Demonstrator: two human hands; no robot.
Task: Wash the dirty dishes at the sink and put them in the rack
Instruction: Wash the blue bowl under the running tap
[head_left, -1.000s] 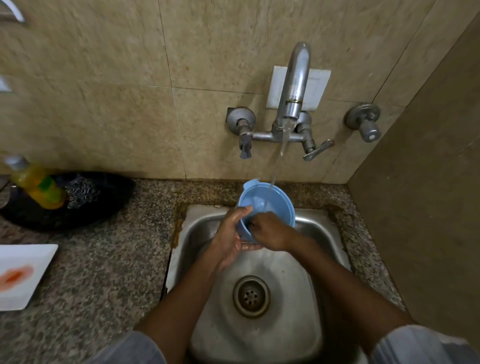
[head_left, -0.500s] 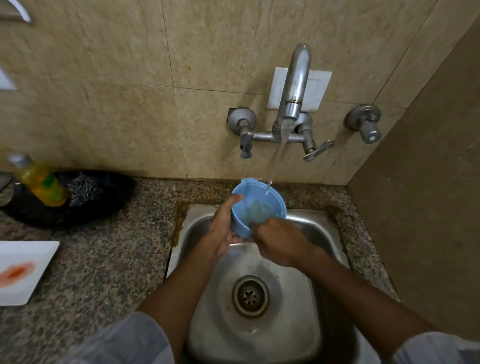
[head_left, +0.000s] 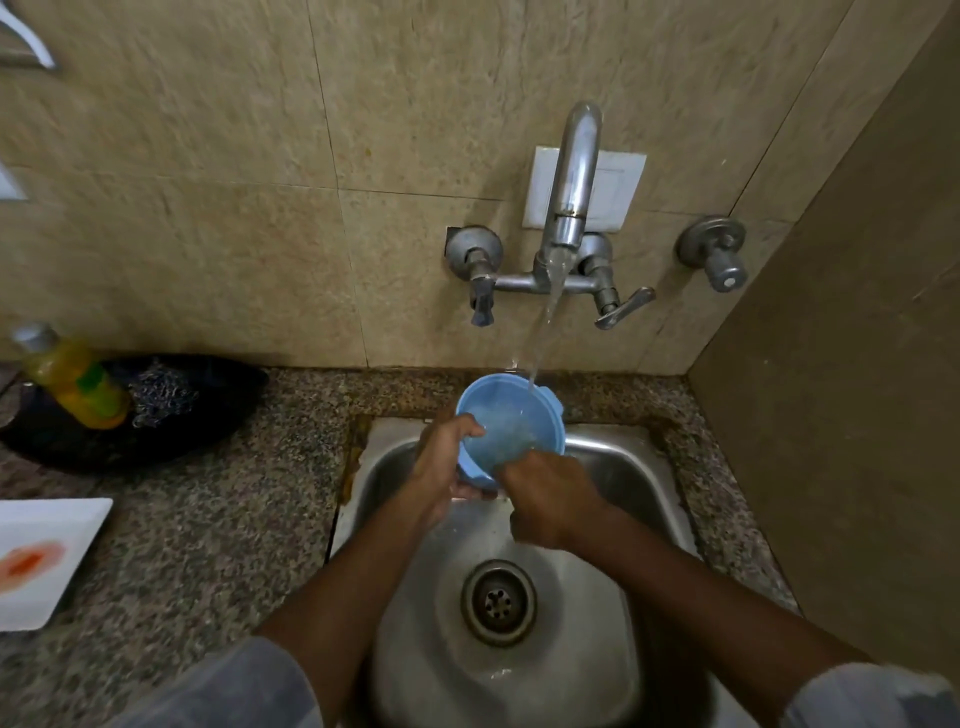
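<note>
Left hand (head_left: 447, 467) grips bowl (head_left: 511, 426) tilted under tap (head_left: 569, 208) stream for rinsing; right hand (head_left: 550, 499) rubs inside, fingers curled.

1. The blue bowl (head_left: 511, 421) is a round plastic one with small rim tabs, held tilted over the back of the sink (head_left: 623, 467), its mouth facing up and forward.
2. A thin stream of water lands on its far rim.
3. A white plate (head_left: 62, 525) smeared with red lies flat on the counter, well left of the sink.
</note>
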